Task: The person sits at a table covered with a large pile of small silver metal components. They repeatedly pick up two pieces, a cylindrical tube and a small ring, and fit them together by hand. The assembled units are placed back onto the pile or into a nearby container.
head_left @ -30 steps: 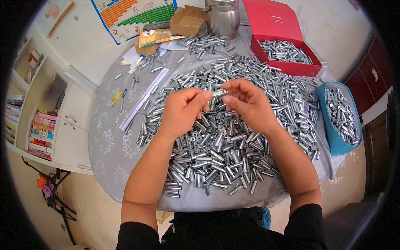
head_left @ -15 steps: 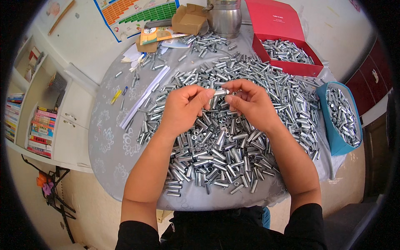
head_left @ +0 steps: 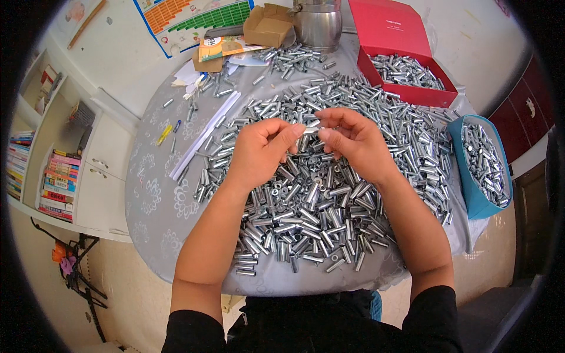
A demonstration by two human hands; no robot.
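Observation:
Over the middle of a large heap of loose metal sleeves and bolts [head_left: 306, 220], both my hands meet at a short shiny metal sleeve [head_left: 311, 131]. My left hand [head_left: 262, 150] pinches its left end between thumb and fingers. At the other end is my right hand [head_left: 356, 144], its thumb and index finger closed on the tip, with the other fingers curled. The fingertips cover both ends, so I cannot make out whether a bolt sits inside the sleeve. Small washers and nuts [head_left: 282, 191] lie among the sleeves just below my hands.
A red lidded box [head_left: 421, 97] and a blue fabric bin [head_left: 471, 188], both filled with metal parts, stand at the right. A metal pot [head_left: 318, 26] and a cardboard box [head_left: 268, 28] are at the back. White strips [head_left: 206, 135] and a yellow marker [head_left: 164, 136] lie left on the grey tablecloth [head_left: 159, 203].
My right fingers have shifted slightly at the right end of the sleeve, and the part showing there is now more covered. My left hand keeps its pinch.

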